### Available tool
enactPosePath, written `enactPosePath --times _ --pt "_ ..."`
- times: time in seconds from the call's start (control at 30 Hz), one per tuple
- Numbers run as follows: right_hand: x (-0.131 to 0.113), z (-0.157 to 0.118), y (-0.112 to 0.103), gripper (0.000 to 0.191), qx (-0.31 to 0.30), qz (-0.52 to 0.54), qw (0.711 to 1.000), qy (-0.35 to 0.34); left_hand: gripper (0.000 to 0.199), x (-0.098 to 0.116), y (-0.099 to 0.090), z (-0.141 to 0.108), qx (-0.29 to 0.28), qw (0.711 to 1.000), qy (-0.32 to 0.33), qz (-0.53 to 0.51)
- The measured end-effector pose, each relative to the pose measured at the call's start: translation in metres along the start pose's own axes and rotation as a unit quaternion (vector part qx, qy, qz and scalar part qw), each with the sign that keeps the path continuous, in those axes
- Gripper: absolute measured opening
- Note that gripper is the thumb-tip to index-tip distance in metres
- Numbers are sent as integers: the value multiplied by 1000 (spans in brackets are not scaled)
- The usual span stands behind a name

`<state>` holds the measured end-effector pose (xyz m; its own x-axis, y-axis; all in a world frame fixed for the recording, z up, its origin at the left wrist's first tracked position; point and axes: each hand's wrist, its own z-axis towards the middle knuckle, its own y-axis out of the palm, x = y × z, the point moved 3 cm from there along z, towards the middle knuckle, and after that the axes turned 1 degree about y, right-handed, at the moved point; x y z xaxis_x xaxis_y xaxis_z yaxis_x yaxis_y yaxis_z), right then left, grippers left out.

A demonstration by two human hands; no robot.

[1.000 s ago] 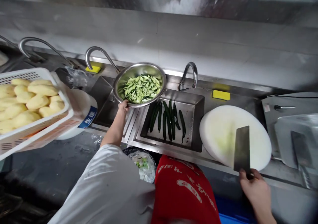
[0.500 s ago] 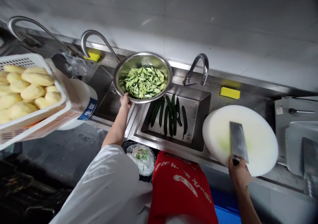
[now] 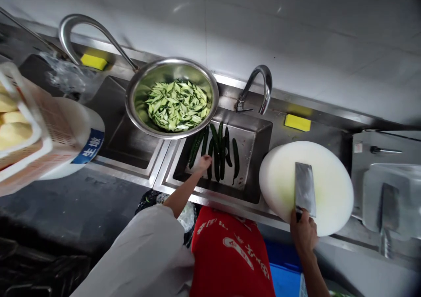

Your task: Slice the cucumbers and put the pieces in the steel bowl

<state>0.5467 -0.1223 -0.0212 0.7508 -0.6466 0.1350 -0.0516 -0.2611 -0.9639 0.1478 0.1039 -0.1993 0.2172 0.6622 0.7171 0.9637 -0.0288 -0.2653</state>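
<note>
My left hand (image 3: 204, 162) is over the sink (image 3: 248, 159), just above or against the dark green cucumbers (image 3: 216, 156); its fingers look small and smeared, so their closing cannot be made out. A steel bowl (image 3: 133, 99) of sliced cucumber (image 3: 177, 104) rests behind it at the sink's back left. At the right, my right hand (image 3: 304, 231) is closed round the handle of a cleaver (image 3: 305, 187). The cleaver's blade lies flat on the round white cutting board (image 3: 333, 191).
A faucet (image 3: 263, 84) bends over the sink, with a yellow sponge (image 3: 297, 123) to its right. Another sponge (image 3: 94, 62) lies at the back left. White baskets (image 3: 42, 143) of peeled potatoes (image 3: 13, 126) stand at the left. A second cleaver (image 3: 390, 209) rests far right.
My left hand has let go of the bowl's rim and moved right and down to the cucumbers in the sink. My right hand still holds the cleaver on the board. The view has shifted.
</note>
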Motion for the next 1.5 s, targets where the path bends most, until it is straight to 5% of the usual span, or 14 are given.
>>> enactPosePath --times 0.1,0.23,0.53,0.7,0.9,1.07,1.23,1.37,1.5 --pt "-1 1 0 57 -8 -8 1000 1 17 -10 63 12 -51 993 -61 88" --pt "0 2 3 56 -6 -32 999 -15 44 -21 115 24 -24 979 -94 179" --pt "1 4 9 50 26 -47 997 -48 68 -38 148 21 14 968 -102 229" --pt "6 7 12 52 18 -38 998 -55 72 -8 124 -17 8 993 65 98" --pt "15 13 21 44 23 -29 996 -76 75 55 52 -97 44 924 379 27" --pt "11 17 23 44 13 -44 997 -68 77 101 13 -131 17 883 465 57" --pt "1 10 12 47 -27 -40 999 -21 83 122 -9 -150 -88 856 502 83" --pt "-3 31 -22 43 -45 -44 998 -11 79 109 -16 -152 -176 846 480 149" --pt "7 77 -113 37 49 20 997 -51 65 91 -15 -153 -196 849 461 170"
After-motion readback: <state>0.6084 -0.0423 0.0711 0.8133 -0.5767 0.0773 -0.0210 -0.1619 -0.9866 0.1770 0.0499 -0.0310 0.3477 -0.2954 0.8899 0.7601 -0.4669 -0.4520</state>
